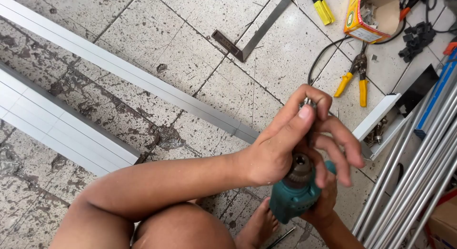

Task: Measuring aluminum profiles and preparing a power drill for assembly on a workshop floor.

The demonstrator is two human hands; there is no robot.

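1. Fingers of left hand (285, 144) pinch a small metal bit (308, 103) at the tips, just above the drill (295, 194) chuck.
2. Right hand (326, 199) wraps the teal drill body from below, near centre.
3. Surface: stained, cracked tile floor (143, 39).
4. Left: two long pale aluminium rails (128, 72) lying diagonally.
5. Far: steel square (254, 34), yellow snips (354, 77), open yellow box (366, 15).
6. Right: bundle of metal rods (419, 172).
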